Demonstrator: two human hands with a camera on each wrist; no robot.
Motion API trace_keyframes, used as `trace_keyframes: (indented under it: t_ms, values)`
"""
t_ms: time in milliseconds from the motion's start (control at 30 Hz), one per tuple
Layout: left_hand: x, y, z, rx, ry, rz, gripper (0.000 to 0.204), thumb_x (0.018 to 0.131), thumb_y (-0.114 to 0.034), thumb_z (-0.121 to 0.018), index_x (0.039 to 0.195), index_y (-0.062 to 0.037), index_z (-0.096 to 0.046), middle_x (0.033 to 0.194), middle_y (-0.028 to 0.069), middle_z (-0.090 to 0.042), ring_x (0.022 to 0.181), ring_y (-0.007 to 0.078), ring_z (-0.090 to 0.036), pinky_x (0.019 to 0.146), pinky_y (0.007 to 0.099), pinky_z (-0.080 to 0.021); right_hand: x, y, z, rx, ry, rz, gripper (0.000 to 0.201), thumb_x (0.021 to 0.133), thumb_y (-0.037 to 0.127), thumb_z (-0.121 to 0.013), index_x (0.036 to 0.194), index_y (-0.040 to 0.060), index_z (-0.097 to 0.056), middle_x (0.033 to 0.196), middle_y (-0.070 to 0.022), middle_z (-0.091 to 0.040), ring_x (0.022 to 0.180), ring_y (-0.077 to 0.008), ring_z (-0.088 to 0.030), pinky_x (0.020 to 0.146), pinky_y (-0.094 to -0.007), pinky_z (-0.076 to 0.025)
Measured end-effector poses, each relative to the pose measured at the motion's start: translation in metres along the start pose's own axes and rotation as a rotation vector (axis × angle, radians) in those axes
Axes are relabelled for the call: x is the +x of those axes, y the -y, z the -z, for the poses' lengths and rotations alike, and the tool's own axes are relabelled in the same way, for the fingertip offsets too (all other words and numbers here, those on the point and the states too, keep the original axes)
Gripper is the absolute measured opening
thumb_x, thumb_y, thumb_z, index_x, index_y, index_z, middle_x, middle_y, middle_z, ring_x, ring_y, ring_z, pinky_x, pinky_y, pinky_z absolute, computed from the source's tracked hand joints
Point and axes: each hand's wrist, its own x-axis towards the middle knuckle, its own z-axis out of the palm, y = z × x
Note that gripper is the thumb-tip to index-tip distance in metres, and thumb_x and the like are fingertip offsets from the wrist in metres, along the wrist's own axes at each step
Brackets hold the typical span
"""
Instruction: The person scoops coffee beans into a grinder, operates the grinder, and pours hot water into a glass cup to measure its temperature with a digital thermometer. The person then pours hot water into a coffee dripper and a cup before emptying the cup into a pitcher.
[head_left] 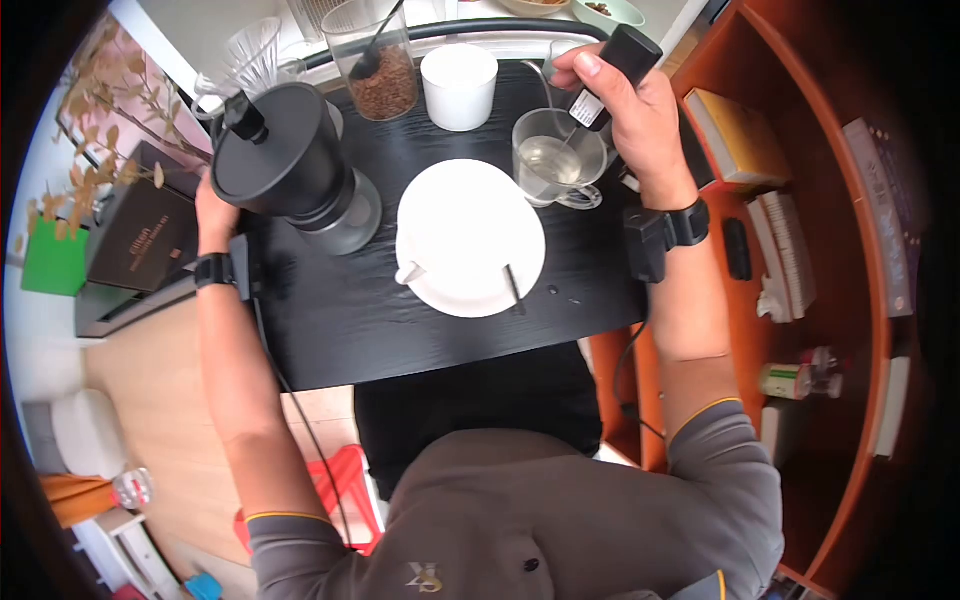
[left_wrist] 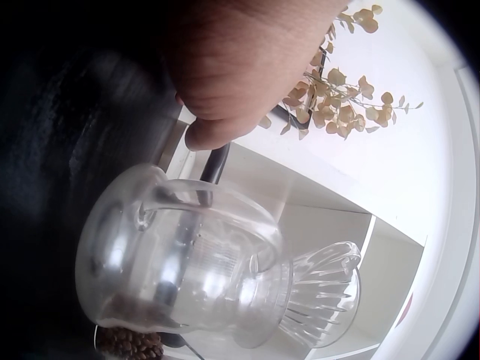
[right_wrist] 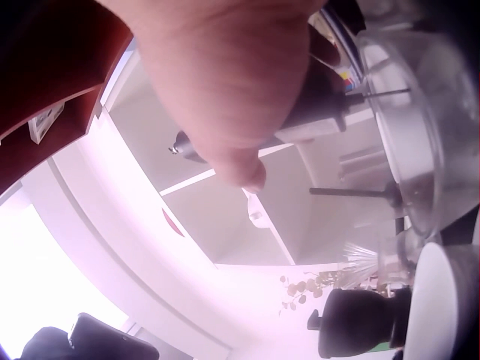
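Observation:
My right hand [head_left: 645, 120] grips a black handheld milk frother [head_left: 622, 68] with a white label. Its thin shaft points down into a clear glass cup [head_left: 530, 140] that holds some clear liquid. In the right wrist view the thumb lies along the frother [right_wrist: 311, 127], and the glass cup [right_wrist: 442, 142] stands beside it. At the table's left edge my left hand [head_left: 215, 215] is partly hidden behind a black coffee grinder [head_left: 275, 150]. The left wrist view shows its thumb near a dark rail [left_wrist: 215, 163], above a clear glass server [left_wrist: 202, 262]; the other fingers are hidden.
On the black table [head_left: 330, 340] stand a white round vessel [head_left: 465, 225] with a small spout, a white cup [head_left: 460, 90] and a glass jar of brown granules [head_left: 385, 95] with a black spoon. A wooden shelf [head_left: 850, 420] borders the right; a dark box [head_left: 145, 240] sits left.

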Motion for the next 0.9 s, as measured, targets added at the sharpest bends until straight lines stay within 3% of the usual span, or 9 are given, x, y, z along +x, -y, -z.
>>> trace_keyframes:
  t_ms: [33, 133, 267, 333, 367, 533, 600, 733, 900]
  values:
    - [-0.008, 0.019, -0.017, -0.001, -0.114, -0.093, 0.044, 0.09, -0.033, -0.065, 0.123, -0.0045, -0.064, 0.116, 0.0209, -0.069, 0.111, 0.0349, -0.066, 0.092, 0.0405, -0.05, 0.002, 0.003, 0.003, 0.075, 0.073, -0.032, 0.034, 0.096, 0.032, -0.065, 0.101, -0.0005, -0.072, 0.091, -0.0074, -0.072, 0.087, -0.0146, -0.066, 0.081, -0.0286, -0.051]
    - [-0.009, 0.014, -0.014, -0.018, -0.07, -0.033, 0.046, 0.088, -0.029, -0.069, 0.126, -0.004, -0.063, 0.119, 0.0166, -0.07, 0.11, 0.0298, -0.067, 0.093, 0.0383, -0.05, 0.003, -0.001, 0.001, 0.271, 0.096, -0.062, 0.033, 0.093, 0.033, -0.07, 0.099, 0.0009, -0.074, 0.087, -0.0048, -0.072, 0.083, -0.0114, -0.066, 0.075, -0.0256, -0.051]
    - [-0.011, 0.018, -0.008, 0.022, -0.005, -0.053, 0.045, 0.086, -0.018, -0.074, 0.125, 0.0013, -0.063, 0.118, 0.0143, -0.071, 0.107, 0.0213, -0.066, 0.09, 0.0361, -0.052, 0.004, -0.007, 0.004, 0.034, -0.035, 0.041, 0.033, 0.093, 0.035, -0.071, 0.094, 0.0024, -0.075, 0.083, -0.0024, -0.07, 0.078, -0.0095, -0.062, 0.071, -0.0247, -0.048]
    - [-0.012, 0.025, -0.013, -0.229, -0.031, 0.06, 0.048, 0.084, -0.014, -0.074, 0.128, 0.001, -0.061, 0.12, 0.0136, -0.069, 0.105, 0.0227, -0.066, 0.09, 0.0367, -0.053, 0.004, -0.002, 0.008, 0.059, 0.115, 0.024, 0.034, 0.093, 0.037, -0.071, 0.092, 0.0029, -0.075, 0.082, -0.0017, -0.069, 0.077, -0.0089, -0.061, 0.071, -0.0245, -0.047]
    - [-0.013, 0.029, -0.014, -0.207, -0.03, -0.024, 0.047, 0.087, -0.011, -0.07, 0.131, 0.0017, -0.058, 0.12, 0.0133, -0.068, 0.102, 0.0233, -0.067, 0.09, 0.0378, -0.054, 0.003, 0.0, 0.007, 0.142, 0.149, 0.021, 0.037, 0.093, 0.04, -0.07, 0.092, 0.003, -0.075, 0.079, -0.0008, -0.067, 0.076, -0.0084, -0.059, 0.07, -0.0246, -0.046]
    - [0.001, 0.029, -0.01, -0.191, 0.01, -0.095, 0.047, 0.087, -0.011, -0.069, 0.131, 0.0017, -0.058, 0.12, 0.0133, -0.068, 0.101, 0.0233, -0.067, 0.09, 0.0377, -0.054, 0.0, 0.003, 0.003, -0.008, 0.014, 0.099, 0.041, 0.094, 0.043, -0.068, 0.089, 0.0029, -0.073, 0.075, 0.0004, -0.062, 0.072, -0.0081, -0.056, 0.067, -0.0257, -0.044]
    - [0.006, 0.026, -0.011, -0.197, 0.02, -0.11, 0.047, 0.087, -0.011, -0.069, 0.131, 0.0018, -0.058, 0.12, 0.0133, -0.067, 0.101, 0.0232, -0.067, 0.09, 0.0377, -0.054, 0.0, 0.003, 0.009, -0.056, 0.145, 0.032, 0.04, 0.092, 0.043, -0.07, 0.088, 0.0029, -0.072, 0.075, 0.0008, -0.062, 0.071, -0.0079, -0.055, 0.066, -0.0257, -0.043]
    - [0.006, 0.026, -0.012, -0.208, 0.036, -0.131, 0.046, 0.087, -0.011, -0.068, 0.131, 0.0018, -0.058, 0.12, 0.0133, -0.067, 0.101, 0.0232, -0.067, 0.09, 0.0377, -0.055, 0.001, 0.005, 0.002, 0.112, 0.042, 0.102, 0.043, 0.091, 0.046, -0.071, 0.084, 0.0034, -0.069, 0.074, 0.0017, -0.06, 0.069, -0.0081, -0.054, 0.063, -0.0259, -0.042]
    - [-0.016, 0.03, -0.001, -0.229, 0.046, -0.128, 0.046, 0.088, -0.011, -0.068, 0.13, 0.0018, -0.057, 0.12, 0.0133, -0.067, 0.101, 0.0231, -0.067, 0.09, 0.0377, -0.055, 0.002, -0.003, 0.004, 0.164, 0.123, 0.076, 0.044, 0.091, 0.048, -0.07, 0.083, 0.0048, -0.069, 0.073, 0.0021, -0.06, 0.069, -0.0076, -0.054, 0.063, -0.025, -0.042]
